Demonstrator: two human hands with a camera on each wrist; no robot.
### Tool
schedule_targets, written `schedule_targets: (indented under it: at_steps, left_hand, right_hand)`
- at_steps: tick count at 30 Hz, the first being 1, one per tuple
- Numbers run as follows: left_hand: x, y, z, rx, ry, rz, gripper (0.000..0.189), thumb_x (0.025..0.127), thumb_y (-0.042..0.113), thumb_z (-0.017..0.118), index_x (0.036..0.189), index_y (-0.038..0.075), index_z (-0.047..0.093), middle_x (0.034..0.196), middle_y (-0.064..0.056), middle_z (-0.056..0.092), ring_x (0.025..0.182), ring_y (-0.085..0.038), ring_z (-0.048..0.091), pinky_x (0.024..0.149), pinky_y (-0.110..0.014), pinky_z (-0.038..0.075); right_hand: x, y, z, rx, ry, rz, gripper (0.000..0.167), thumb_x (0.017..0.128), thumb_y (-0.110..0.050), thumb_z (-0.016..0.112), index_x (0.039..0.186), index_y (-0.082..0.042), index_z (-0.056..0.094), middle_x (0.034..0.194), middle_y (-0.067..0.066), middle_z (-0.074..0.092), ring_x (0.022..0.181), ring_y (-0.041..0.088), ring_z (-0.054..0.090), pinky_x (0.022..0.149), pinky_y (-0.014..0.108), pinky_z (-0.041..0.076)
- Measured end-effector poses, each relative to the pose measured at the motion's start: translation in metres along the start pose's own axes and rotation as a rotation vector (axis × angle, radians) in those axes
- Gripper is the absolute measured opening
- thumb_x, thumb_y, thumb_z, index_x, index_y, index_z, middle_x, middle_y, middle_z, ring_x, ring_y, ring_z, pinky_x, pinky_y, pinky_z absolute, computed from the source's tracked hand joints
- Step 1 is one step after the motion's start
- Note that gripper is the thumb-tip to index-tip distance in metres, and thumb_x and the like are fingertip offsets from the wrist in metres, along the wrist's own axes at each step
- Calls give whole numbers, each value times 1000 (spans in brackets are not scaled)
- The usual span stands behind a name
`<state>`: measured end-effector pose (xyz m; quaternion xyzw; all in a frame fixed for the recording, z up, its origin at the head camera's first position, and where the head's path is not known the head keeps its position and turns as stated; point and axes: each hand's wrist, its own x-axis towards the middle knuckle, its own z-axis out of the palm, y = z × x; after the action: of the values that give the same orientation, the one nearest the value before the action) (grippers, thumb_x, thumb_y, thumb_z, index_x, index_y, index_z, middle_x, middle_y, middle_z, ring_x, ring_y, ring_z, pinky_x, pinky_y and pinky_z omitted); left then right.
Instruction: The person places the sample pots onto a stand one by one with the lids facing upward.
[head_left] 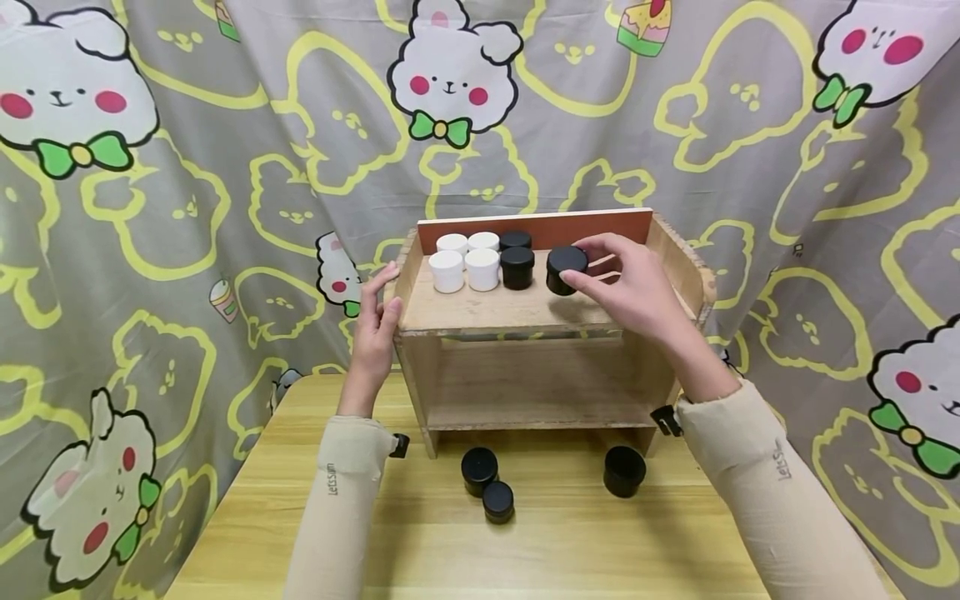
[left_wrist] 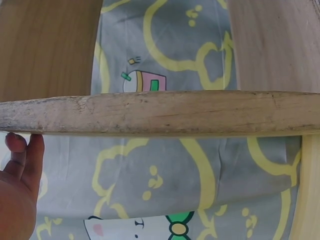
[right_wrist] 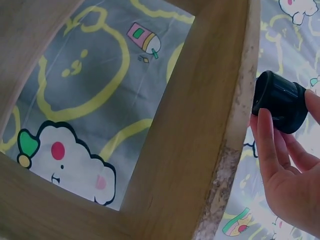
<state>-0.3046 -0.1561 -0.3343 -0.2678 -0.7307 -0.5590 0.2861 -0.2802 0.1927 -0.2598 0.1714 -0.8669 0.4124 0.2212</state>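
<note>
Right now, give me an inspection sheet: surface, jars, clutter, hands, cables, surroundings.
Surface: wood-grain table bearing a wooden shelf, edges roughened.
Jars: four white jars and two black jars on the shelf's top; three more on the table.
Clutter: nothing seen.
Left hand: touches the shelf's left side panel.
Right hand: pinches another black jar.
Cables: nothing seen.
Surroundings: patterned grey curtain behind and both sides.

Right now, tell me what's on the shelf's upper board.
Four white jars and two black jars stand there; the right hand holds another black jar. That hand hides part of the board.
</note>
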Motion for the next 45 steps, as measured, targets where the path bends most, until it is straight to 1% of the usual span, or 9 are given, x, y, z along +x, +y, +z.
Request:
schedule_targets:
  at_steps: [7, 19, 23, 27, 32, 35, 39, 43, 45]
  left_hand:
    - [1, -1, 0, -2, 2, 14, 45, 105, 2, 44, 149, -5, 40, 163, -20, 37, 153, -30, 32, 109, -32, 35]
    - [1, -1, 0, 2, 4, 15, 44, 105, 1, 45, 148, -6, 40, 162, -21, 38, 152, -31, 35, 106, -26, 37]
    - [3, -20, 0, 0, 10, 12, 46, 105, 1, 44, 150, -3, 39, 164, -19, 37, 152, -31, 35, 105, -24, 38]
    - [5, -39, -1, 2, 15, 19, 48, 105, 1, 45, 152, 2, 40, 165, -13, 38, 153, -26, 34, 106, -26, 37]
    - [5, -44, -5, -9, 21, 38, 45, 107, 9, 48, 151, 9, 44, 164, -3, 41, 152, -18, 35, 108, -28, 37]
    - [5, -42, -7, -10, 28, 28, 45, 106, 7, 48, 151, 7, 43, 164, -5, 40, 153, -20, 34, 110, -28, 36]
    - [4, -41, -7, -7, 23, 10, 45, 106, 6, 47, 151, 7, 43, 165, -5, 39, 153, -21, 33, 113, -35, 35]
    - [4, -42, -5, -22, 9, 14, 45, 106, 10, 48, 151, 11, 44, 164, -3, 39, 153, -21, 33, 117, -52, 34]
    - [4, -43, -3, -27, 7, 16, 45, 106, 10, 47, 151, 10, 44, 164, -3, 39, 153, -21, 33, 117, -57, 32]
  right_hand:
    - [23, 1, 1, -39, -2, 21, 45, 93, -34, 78, 127, -7, 69, 116, 16, 74, 103, 33, 74, 83, 35, 54]
    - [52, 8, 5, -71, 7, 63, 52, 94, -36, 76, 134, -4, 66, 113, 20, 74, 103, 31, 72, 90, 38, 48]
    - [59, 11, 7, -87, 5, 79, 53, 94, -38, 75, 134, -4, 66, 114, 21, 74, 105, 30, 70, 91, 41, 48]
    - [65, 15, 11, -92, 7, 102, 54, 94, -38, 75, 134, -3, 65, 116, 22, 73, 107, 31, 69, 94, 43, 48]
    - [72, 19, 18, -72, 3, 138, 55, 94, -39, 75, 136, -4, 64, 119, 21, 73, 112, 31, 66, 100, 44, 45]
    - [76, 22, 23, -66, 5, 143, 56, 94, -39, 75, 137, -4, 64, 121, 20, 73, 114, 30, 65, 103, 44, 44]
    - [78, 27, 27, -71, 15, 144, 56, 94, -38, 75, 136, -4, 64, 120, 20, 73, 113, 31, 66, 103, 44, 45]
    - [78, 32, 28, -89, 30, 141, 55, 94, -37, 75, 136, -4, 65, 120, 21, 72, 114, 32, 65, 103, 46, 45]
    - [78, 34, 28, -97, 39, 138, 55, 94, -37, 75, 136, -4, 65, 120, 21, 72, 114, 33, 64, 102, 47, 45]
